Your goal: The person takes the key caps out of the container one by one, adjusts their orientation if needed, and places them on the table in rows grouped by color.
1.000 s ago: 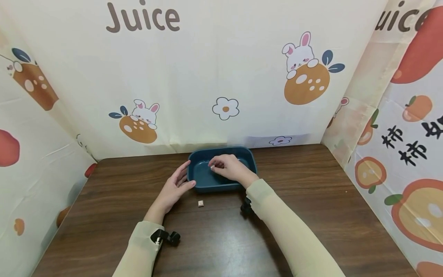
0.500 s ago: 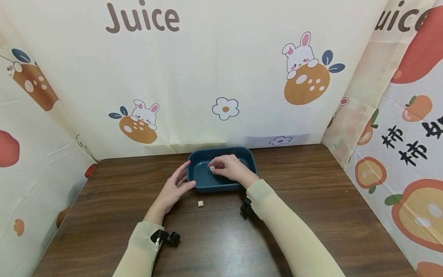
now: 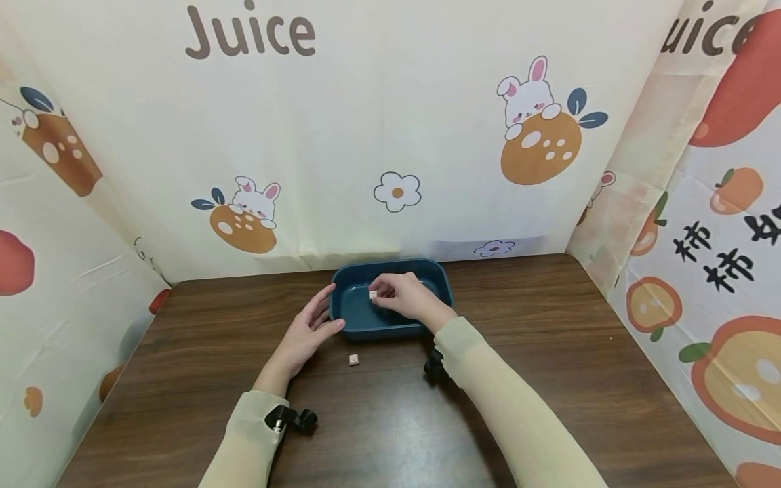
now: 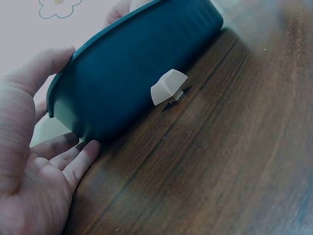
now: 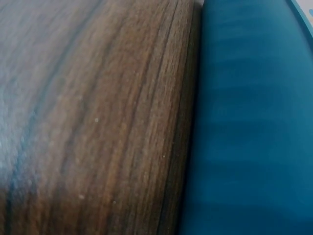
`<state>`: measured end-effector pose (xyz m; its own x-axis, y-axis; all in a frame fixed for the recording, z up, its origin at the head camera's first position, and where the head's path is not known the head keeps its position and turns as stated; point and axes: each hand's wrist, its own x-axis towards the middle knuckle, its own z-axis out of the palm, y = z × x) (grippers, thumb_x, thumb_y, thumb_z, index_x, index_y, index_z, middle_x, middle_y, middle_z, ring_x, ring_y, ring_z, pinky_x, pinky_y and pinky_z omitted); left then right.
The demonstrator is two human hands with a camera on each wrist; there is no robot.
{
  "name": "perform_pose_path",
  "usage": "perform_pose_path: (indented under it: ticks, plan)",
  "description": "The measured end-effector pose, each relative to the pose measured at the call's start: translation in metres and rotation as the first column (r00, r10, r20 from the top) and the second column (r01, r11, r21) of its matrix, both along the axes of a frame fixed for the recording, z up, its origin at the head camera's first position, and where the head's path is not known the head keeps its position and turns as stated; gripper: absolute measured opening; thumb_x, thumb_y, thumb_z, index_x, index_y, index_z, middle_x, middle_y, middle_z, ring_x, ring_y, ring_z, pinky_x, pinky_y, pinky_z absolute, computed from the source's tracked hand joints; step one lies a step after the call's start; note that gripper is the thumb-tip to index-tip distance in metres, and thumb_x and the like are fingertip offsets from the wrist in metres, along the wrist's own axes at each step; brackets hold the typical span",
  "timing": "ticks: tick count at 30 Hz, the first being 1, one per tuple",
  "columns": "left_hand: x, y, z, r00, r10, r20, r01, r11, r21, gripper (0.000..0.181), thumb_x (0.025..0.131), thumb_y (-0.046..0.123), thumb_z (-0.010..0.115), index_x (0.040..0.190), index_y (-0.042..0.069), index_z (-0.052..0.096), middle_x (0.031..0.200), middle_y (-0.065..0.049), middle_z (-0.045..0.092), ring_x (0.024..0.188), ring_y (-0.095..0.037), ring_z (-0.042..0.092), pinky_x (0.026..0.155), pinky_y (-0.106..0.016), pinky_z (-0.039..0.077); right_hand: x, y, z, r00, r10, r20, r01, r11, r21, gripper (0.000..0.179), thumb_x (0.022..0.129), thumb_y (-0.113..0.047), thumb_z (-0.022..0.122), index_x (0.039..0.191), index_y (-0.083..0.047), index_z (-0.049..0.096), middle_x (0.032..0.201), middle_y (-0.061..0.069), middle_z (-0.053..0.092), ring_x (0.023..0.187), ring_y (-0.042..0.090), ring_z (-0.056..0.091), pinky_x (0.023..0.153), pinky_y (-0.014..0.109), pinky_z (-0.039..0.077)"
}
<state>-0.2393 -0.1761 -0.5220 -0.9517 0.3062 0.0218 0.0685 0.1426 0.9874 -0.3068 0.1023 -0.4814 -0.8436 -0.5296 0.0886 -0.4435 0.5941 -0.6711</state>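
A dark teal, open-topped plastic tray (image 3: 392, 333) stands on the table against the back cloth. My right hand (image 3: 405, 297) is inside it, pinching a small cream keycap (image 3: 373, 295) between thumb and fingertips above the tray floor. At the tray's left end, my left hand (image 3: 308, 333) rests against the wall with fingers spread. In the left wrist view its thumb touches the rim and its fingertips lie at the base. A second cream keycap (image 4: 168, 87) lies on the table just in front of the tray, tilted on its side with its stem showing. The right wrist view shows neither hand nor keycap.
The brown wood-grain table (image 3: 549, 379) extends around the tray on the left, front and right. Behind it hangs a printed cloth (image 3: 342, 135), with more printed cloth on both sides. Each sleeve carries a black wrist camera mount (image 3: 293, 418).
My right hand has shifted very slightly, and the keycap in its fingertips shows more plainly than one second ago. The left hand, tray and table keycap stay put.
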Motion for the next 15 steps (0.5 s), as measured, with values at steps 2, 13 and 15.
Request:
perform_pose_path:
  ticks: [2,13,15]
  plan:
    - [0.0005,0.0,0.0002,1.0,-0.001,0.002,0.001,1.0,0.001,0.076,0.108,0.024,0.073,0.172,0.03,0.033,0.177,-0.016,0.03,0.162,-0.041,0.033,0.123,-0.055,0.037,0.0001,-0.0003,0.0,1.0,0.001,0.001,-0.001,1.0,-0.001,0.022,0.106,-0.021,0.077,0.126,-0.014,0.076,0.109,-0.001,0.078,0.098,0.015,0.071,0.099,0.037,0.062]
    - [0.0012,0.0001,0.0003,1.0,0.0,0.0,0.0,1.0,0.0,0.077,0.107,0.025,0.074,0.173,0.03,0.033,0.178,-0.016,0.03,0.161,-0.041,0.034,0.123,-0.054,0.037,-0.0006,0.0,-0.0007,1.0,0.014,-0.011,-0.014,1.0,-0.001,0.021,0.106,-0.025,0.076,0.124,-0.014,0.077,0.108,-0.002,0.076,0.096,0.015,0.068,0.094,0.034,0.061]
    - [0.001,0.0003,0.0001,1.0,0.0,0.001,0.0,1.0,0.0,0.077,0.108,0.025,0.074,0.173,0.03,0.033,0.178,-0.016,0.03,0.161,-0.041,0.034,0.123,-0.054,0.037,-0.0009,0.0001,-0.0013,1.0,0.014,-0.013,-0.014,1.0,0.001,0.021,0.107,-0.025,0.076,0.124,-0.013,0.077,0.107,-0.002,0.075,0.096,0.015,0.067,0.094,0.034,0.061]
